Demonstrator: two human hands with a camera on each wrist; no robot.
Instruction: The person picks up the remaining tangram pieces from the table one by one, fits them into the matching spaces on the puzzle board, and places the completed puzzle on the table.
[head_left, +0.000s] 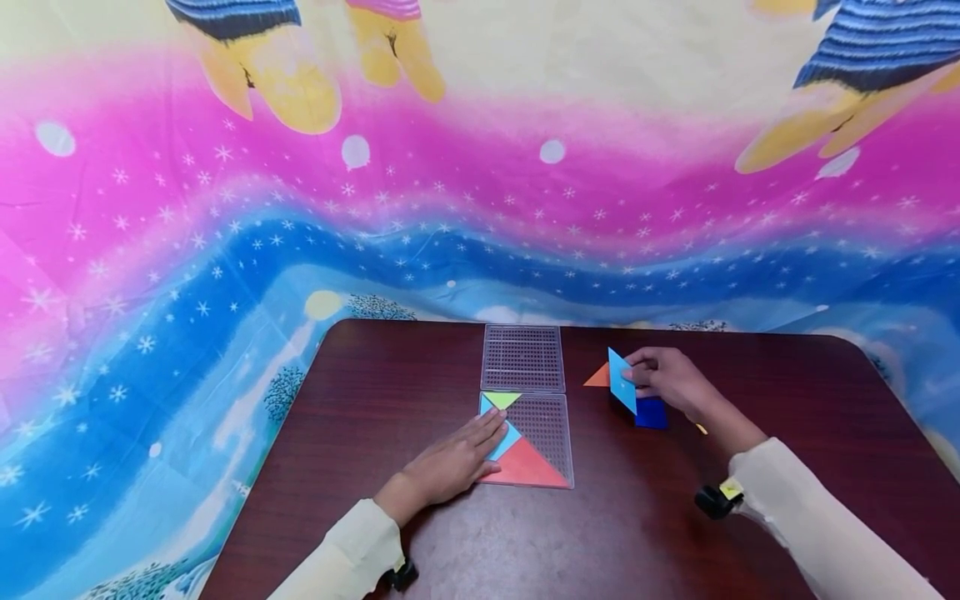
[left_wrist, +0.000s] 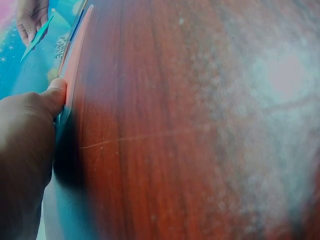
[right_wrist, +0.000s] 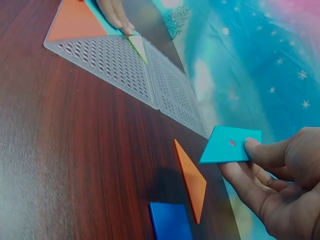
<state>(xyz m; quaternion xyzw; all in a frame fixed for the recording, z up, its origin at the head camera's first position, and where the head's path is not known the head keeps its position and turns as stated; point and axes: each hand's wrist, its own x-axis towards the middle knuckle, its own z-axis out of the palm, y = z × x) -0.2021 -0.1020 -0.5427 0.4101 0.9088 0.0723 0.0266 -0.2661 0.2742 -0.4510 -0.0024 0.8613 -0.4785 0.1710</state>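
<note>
My right hand [head_left: 671,379] pinches a light blue four-sided tangram piece [right_wrist: 222,145] between thumb and fingers, tilted up over the table. Below it lie a dark blue piece [head_left: 651,412] and an orange piece [head_left: 597,377]. Flat fingers of my left hand [head_left: 457,454] rest on the pieces in the near half of a clear plastic case [head_left: 551,421]. That half bears a large coral-red triangle [head_left: 525,467], a light blue piece [head_left: 507,440] partly covered by the hand, and a small yellow-green triangle [head_left: 502,400] at the hinge side.
The perforated other half of the case [head_left: 522,358] lies unfolded toward the table's back edge. A bit of a yellow piece [head_left: 701,429] shows beside my right wrist. Behind the dark wooden table [head_left: 600,533] hangs a colourful printed cloth [head_left: 480,217].
</note>
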